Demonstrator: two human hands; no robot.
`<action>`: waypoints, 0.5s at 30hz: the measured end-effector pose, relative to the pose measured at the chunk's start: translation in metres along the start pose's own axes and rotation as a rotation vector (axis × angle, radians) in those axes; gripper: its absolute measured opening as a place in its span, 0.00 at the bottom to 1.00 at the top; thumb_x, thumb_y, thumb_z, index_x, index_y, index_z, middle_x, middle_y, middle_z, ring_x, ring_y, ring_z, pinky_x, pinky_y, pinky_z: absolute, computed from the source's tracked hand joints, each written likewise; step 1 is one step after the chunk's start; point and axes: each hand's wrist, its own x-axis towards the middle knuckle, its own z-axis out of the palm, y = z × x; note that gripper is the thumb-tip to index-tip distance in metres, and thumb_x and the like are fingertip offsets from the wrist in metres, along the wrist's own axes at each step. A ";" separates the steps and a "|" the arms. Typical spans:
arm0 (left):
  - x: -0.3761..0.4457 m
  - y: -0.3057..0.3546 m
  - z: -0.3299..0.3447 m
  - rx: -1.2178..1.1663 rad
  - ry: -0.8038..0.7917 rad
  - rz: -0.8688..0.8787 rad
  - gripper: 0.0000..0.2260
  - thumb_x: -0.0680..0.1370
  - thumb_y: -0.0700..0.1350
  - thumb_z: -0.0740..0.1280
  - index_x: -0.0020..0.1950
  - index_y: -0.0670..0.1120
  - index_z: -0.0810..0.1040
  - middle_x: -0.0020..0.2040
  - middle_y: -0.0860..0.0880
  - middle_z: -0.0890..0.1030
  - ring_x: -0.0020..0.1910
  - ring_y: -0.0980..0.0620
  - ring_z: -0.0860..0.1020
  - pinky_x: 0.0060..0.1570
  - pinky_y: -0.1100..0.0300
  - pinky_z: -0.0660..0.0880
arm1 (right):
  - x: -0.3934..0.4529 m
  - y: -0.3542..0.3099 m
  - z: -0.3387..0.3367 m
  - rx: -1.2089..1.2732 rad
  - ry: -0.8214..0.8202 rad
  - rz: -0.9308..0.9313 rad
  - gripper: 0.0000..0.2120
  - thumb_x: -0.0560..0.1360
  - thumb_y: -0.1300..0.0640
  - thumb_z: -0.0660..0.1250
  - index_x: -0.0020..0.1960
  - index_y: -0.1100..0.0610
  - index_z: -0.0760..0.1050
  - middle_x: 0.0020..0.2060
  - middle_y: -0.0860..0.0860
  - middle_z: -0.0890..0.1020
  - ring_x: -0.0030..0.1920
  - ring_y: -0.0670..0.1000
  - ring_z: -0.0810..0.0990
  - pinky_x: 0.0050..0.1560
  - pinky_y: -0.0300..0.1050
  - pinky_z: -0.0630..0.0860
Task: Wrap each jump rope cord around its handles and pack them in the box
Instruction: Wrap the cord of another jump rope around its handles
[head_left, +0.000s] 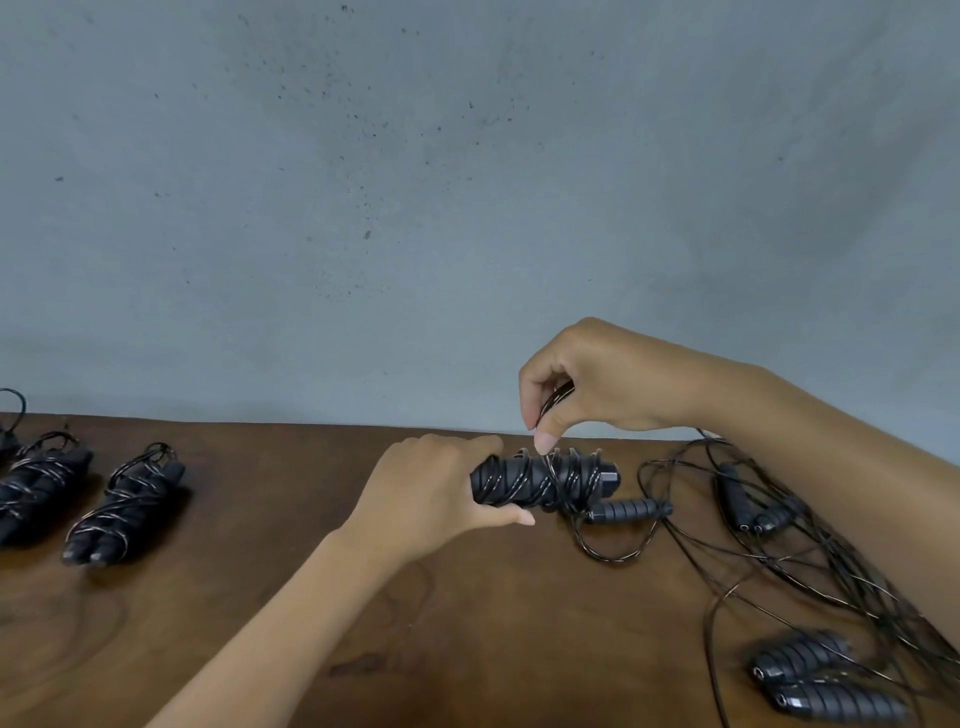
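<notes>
My left hand (431, 493) grips the left end of a pair of black jump rope handles (545, 480), held level just above the brown table (311, 597). Thin black cord is wound many times round these handles. Directly above them, my right hand (597, 384) pinches a loop of that cord (558, 395) between thumb and fingers. Two wrapped rope bundles lie at the left, one (124, 506) nearer the middle, one (36, 486) at the edge of view. No box is visible.
Loose handles lie to the right: one (628, 510) just below the held pair, a pair (753, 506) further right, another pair (821, 680) near the front right. Tangled cords (779, 571) spread across the right side of the table. A grey wall (467, 182) stands behind.
</notes>
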 end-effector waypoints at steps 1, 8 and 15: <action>-0.002 -0.002 0.001 0.007 0.051 0.019 0.29 0.67 0.79 0.67 0.50 0.55 0.77 0.35 0.54 0.77 0.37 0.51 0.75 0.36 0.56 0.69 | 0.000 0.003 -0.001 0.050 -0.016 -0.019 0.06 0.70 0.58 0.81 0.43 0.55 0.84 0.38 0.47 0.85 0.41 0.47 0.83 0.48 0.43 0.79; -0.010 -0.007 0.008 -0.098 0.380 0.238 0.23 0.71 0.74 0.67 0.52 0.58 0.81 0.38 0.58 0.81 0.33 0.56 0.78 0.28 0.60 0.71 | 0.001 0.026 0.010 0.346 -0.037 -0.034 0.04 0.74 0.56 0.77 0.47 0.56 0.85 0.33 0.50 0.82 0.36 0.54 0.72 0.41 0.45 0.68; -0.015 -0.005 0.018 -0.258 0.507 0.277 0.26 0.77 0.71 0.66 0.56 0.50 0.85 0.45 0.56 0.85 0.40 0.55 0.84 0.34 0.54 0.80 | -0.004 0.045 0.030 0.500 -0.104 0.047 0.01 0.79 0.59 0.71 0.48 0.55 0.80 0.38 0.40 0.84 0.39 0.45 0.79 0.48 0.42 0.75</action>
